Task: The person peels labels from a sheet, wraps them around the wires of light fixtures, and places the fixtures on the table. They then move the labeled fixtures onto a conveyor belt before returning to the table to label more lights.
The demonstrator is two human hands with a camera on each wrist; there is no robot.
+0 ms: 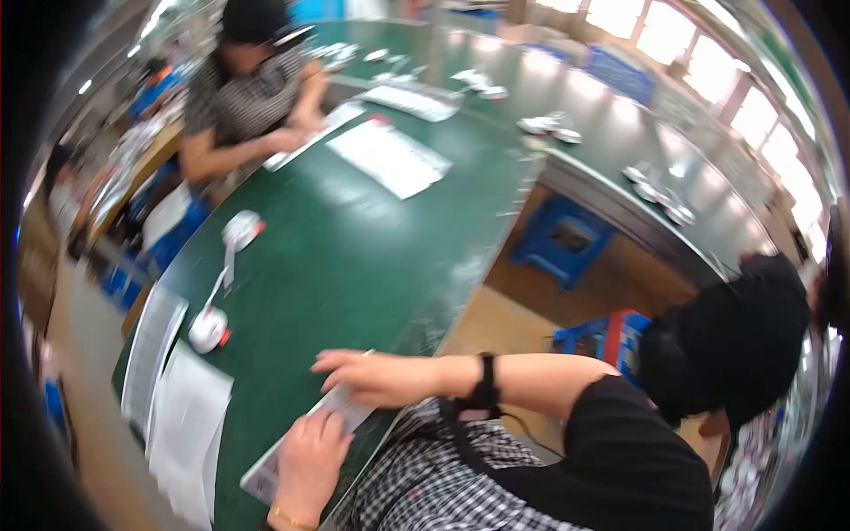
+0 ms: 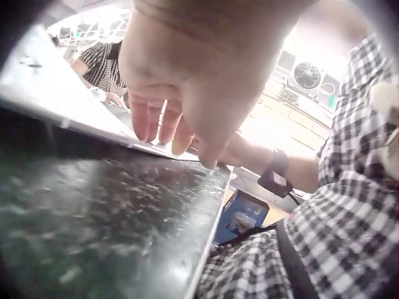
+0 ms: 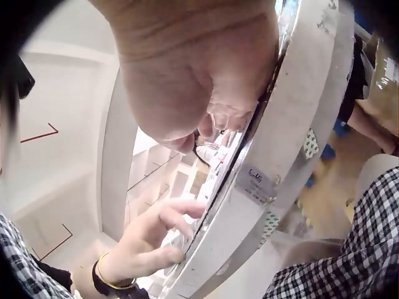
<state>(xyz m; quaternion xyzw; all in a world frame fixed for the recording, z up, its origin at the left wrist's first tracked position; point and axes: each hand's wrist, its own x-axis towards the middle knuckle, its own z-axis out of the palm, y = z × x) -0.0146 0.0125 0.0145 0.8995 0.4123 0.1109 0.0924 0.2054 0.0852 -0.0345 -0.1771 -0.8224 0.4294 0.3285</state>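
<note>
A long, narrow, flat white strip (image 1: pixel 264 473) lies slantwise near the edge of the green surface (image 1: pixel 354 274), directly before the seated person. It looks slightly glossy, with small dark printing at its near left end; the lettering is too blurred to read, and part of its length is hidden by the hands.

The left hand (image 1: pixel 312 456), with a thin gold band at the wrist, rests on the strip, its fingers extended and slightly apart. The right hand (image 1: pixel 381 379), wearing a black watch (image 1: pixel 485 382), reaches across the strip's farther end; its foremost fingers point left, but whether thumb and fingers pinch anything cannot be told.

To the left lie overlapping white sheets (image 1: pixel 186 434), beside a printed panel (image 1: pixel 152 354). Two round white pieces with red parts, one farther (image 1: pixel 241 230) and one nearer (image 1: pixel 210 329), sit beyond them, pale tails between. In the background stands a blue basket-like container (image 1: pixel 620 75); its contents cannot be made out.
</note>
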